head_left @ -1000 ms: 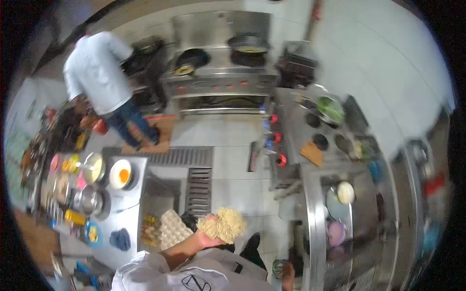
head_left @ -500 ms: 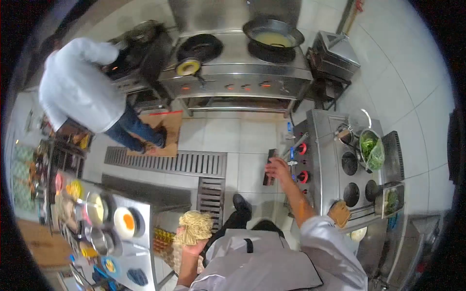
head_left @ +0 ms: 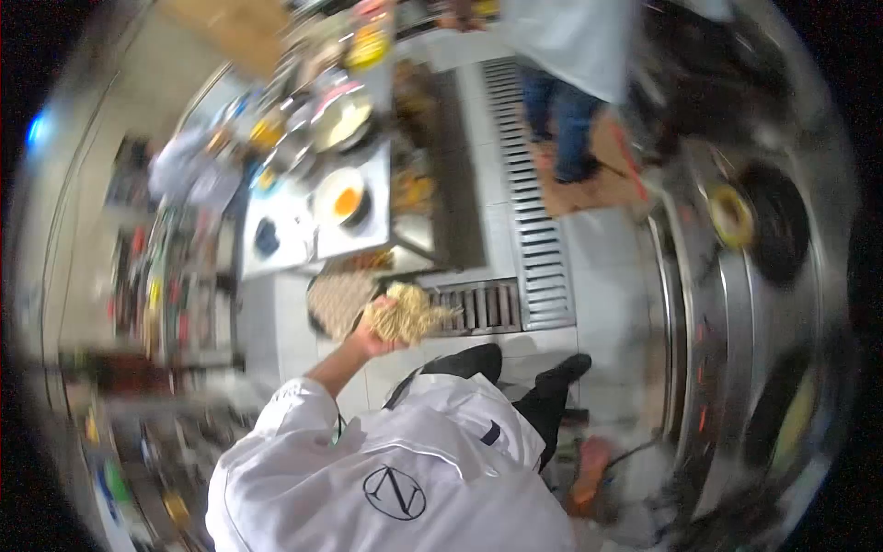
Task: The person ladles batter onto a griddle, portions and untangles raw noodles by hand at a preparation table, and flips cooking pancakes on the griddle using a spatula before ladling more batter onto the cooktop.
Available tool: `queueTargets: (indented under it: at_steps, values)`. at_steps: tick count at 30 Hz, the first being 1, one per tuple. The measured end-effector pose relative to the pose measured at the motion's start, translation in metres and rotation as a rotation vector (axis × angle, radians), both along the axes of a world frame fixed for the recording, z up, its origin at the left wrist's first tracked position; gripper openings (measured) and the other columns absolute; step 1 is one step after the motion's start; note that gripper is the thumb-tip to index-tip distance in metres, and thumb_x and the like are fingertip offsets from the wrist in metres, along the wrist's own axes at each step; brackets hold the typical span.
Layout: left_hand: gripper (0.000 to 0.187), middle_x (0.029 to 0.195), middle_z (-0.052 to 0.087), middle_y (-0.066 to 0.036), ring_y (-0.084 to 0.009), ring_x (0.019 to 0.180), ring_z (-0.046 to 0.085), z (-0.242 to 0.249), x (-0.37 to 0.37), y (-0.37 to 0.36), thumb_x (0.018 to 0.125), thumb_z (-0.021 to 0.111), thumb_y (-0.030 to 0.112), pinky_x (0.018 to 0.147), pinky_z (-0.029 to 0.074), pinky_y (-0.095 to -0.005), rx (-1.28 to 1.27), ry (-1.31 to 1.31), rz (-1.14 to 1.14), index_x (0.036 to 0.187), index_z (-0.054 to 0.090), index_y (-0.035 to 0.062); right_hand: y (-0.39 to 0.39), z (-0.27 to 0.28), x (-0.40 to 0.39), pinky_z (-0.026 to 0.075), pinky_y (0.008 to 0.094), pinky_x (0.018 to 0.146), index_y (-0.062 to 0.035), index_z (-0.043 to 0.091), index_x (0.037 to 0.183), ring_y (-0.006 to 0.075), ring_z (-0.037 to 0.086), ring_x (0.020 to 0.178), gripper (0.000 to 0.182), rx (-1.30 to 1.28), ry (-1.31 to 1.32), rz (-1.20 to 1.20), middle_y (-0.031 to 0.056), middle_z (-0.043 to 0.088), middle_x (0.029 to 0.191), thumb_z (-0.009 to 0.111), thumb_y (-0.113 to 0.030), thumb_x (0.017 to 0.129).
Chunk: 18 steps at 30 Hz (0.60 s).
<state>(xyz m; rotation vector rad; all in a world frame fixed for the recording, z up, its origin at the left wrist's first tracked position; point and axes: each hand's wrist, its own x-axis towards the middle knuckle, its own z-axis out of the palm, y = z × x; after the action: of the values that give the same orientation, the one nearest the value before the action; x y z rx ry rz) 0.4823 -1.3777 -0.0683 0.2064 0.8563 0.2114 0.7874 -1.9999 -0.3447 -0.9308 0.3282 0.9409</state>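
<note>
A bundle of pale noodles (head_left: 403,316) rests in my left hand (head_left: 372,337), whose fingers curl around its left side, over the floor at the centre left. Below the bundle's left edge lies a speckled beige sack or mat (head_left: 338,302). My right hand (head_left: 594,454) hangs low at the right, near the dark leg of my trousers; it is smeared by motion, and its fingers cannot be made out.
A metal table (head_left: 354,241) holds bowls, one with an orange centre (head_left: 347,199). A floor grate (head_left: 529,202) runs beside it. Another person (head_left: 575,46) stands on cardboard (head_left: 598,175) at the top right. Stoves with a black pan (head_left: 780,225) line the right side.
The view has swung left, so the table now lies ahead and the stoves at the right. My left hand still holds the noodles. My right hand has dropped lower beside my body.
</note>
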Motion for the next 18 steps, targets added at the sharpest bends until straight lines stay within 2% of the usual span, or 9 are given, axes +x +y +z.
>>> queueTargets:
  at_steps: [1, 4, 5, 8, 10, 13, 14, 17, 18]
  values:
    - [0.056, 0.129, 0.066, -0.013, -0.0326, 0.109, 0.066, 0.001, -0.007, -0.002, 0.092, 0.061, 0.048, 0.069, 0.059, -0.0453, -0.013, -0.040, 0.052, 0.134, 0.059, 0.0114, 0.003, 0.037, -0.006, 0.053, 0.0445, 0.091, -0.0099, 0.064, 0.110, 0.0289, 0.065, 0.098, 0.025, -0.093, 0.382, -0.439, 0.0115, 0.067, 0.111, 0.044, -0.023, 0.106]
    - [0.053, 0.125, 0.066, -0.012, -0.0295, 0.101, 0.066, 0.055, -0.016, 0.000, 0.092, 0.060, 0.045, 0.059, 0.055, -0.0356, 0.063, 0.025, 0.400, 0.133, 0.059, 0.0125, -0.047, -0.007, 0.045, 0.053, 0.0489, 0.087, -0.0093, 0.059, 0.114, 0.0265, 0.061, 0.104, 0.030, 0.506, 1.511, 0.047, 0.0092, 0.064, 0.113, 0.050, -0.036, 0.105]
    - [0.052, 0.129, 0.065, -0.009, -0.0280, 0.105, 0.065, 0.067, -0.024, 0.010, 0.093, 0.059, 0.049, 0.061, 0.056, -0.0352, 0.150, 0.031, 0.411, 0.133, 0.059, 0.0161, -0.057, -0.020, 0.064, 0.053, 0.0489, 0.087, -0.0093, 0.059, 0.114, 0.0265, 0.061, 0.104, 0.030, 0.478, 1.518, 0.086, 0.0092, 0.064, 0.113, 0.050, -0.036, 0.105]
    - [0.045, 0.123, 0.068, -0.006, -0.0241, 0.107, 0.063, 0.082, -0.071, 0.074, 0.096, 0.053, 0.052, 0.067, 0.056, -0.0397, 0.232, 0.209, 0.729, 0.125, 0.065, 0.0207, -0.024, -0.017, 0.106, 0.057, 0.0444, 0.079, -0.0066, 0.060, 0.118, 0.0261, 0.066, 0.095, 0.033, 0.275, 1.074, 0.502, 0.0090, 0.068, 0.108, 0.054, -0.036, 0.102]
    - [0.045, 0.110, 0.072, -0.002, -0.0250, 0.097, 0.068, 0.098, -0.089, 0.130, 0.098, 0.050, 0.056, 0.079, 0.057, -0.0477, 0.475, 0.479, 0.804, 0.116, 0.068, 0.0187, 0.023, 0.060, 0.113, 0.056, 0.0436, 0.090, -0.0087, 0.056, 0.126, 0.0268, 0.067, 0.091, 0.040, -0.660, 0.158, 0.594, 0.0103, 0.067, 0.099, 0.064, -0.030, 0.094]
    - [0.044, 0.095, 0.069, -0.004, -0.0241, 0.077, 0.068, 0.077, -0.176, 0.240, 0.097, 0.054, 0.060, 0.062, 0.058, -0.0450, 0.593, 0.428, 0.747, 0.106, 0.066, 0.0184, 0.043, 0.107, 0.123, 0.056, 0.0439, 0.089, -0.0040, 0.059, 0.123, 0.0247, 0.068, 0.091, 0.041, -0.700, -0.355, 0.869, 0.0090, 0.068, 0.099, 0.064, -0.031, 0.092]
    - [0.040, 0.088, 0.066, -0.004, -0.0226, 0.069, 0.066, 0.081, -0.184, 0.267, 0.097, 0.059, 0.057, 0.057, 0.056, -0.0400, 0.566, 0.659, 0.787, 0.104, 0.064, 0.0173, 0.051, 0.128, 0.126, 0.056, 0.0439, 0.089, -0.0040, 0.059, 0.123, 0.0247, 0.068, 0.091, 0.041, -0.713, -0.352, 0.845, 0.0090, 0.068, 0.099, 0.064, -0.031, 0.092]
    - [0.036, 0.084, 0.061, -0.002, -0.0160, 0.063, 0.058, 0.041, -0.259, 0.358, 0.099, 0.060, 0.049, 0.052, 0.050, -0.0319, 0.696, 0.334, 0.617, 0.108, 0.061, 0.0138, 0.067, 0.178, 0.120, 0.057, 0.0397, 0.087, -0.0002, 0.062, 0.114, 0.0226, 0.068, 0.090, 0.035, -0.649, -0.638, 1.061, 0.0089, 0.067, 0.097, 0.064, -0.028, 0.094]
    - [0.027, 0.091, 0.066, -0.002, -0.0181, 0.071, 0.064, -0.034, -0.322, 0.401, 0.100, 0.062, 0.038, 0.057, 0.055, -0.0310, 1.147, 0.586, 0.623, 0.110, 0.063, 0.0127, 0.077, 0.183, 0.116, 0.057, 0.0398, 0.086, -0.0007, 0.063, 0.113, 0.0232, 0.068, 0.089, 0.034, -0.703, -0.622, 1.088, 0.0093, 0.067, 0.096, 0.064, -0.029, 0.093]
